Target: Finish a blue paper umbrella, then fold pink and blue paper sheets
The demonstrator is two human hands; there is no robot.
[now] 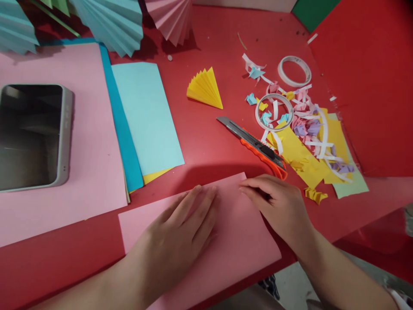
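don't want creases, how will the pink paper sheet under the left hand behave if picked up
The pink paper sheet will likely flop, since it looks thin. It should be light, being just flat paper. Its smooth-looking surface may crease under a tight pinch.

2 bare forearms (346, 266), slim fingers (200, 211), white right sleeve edge (400, 299)

Left hand (180, 237) flat, right hand (284, 206) with fingertips close together
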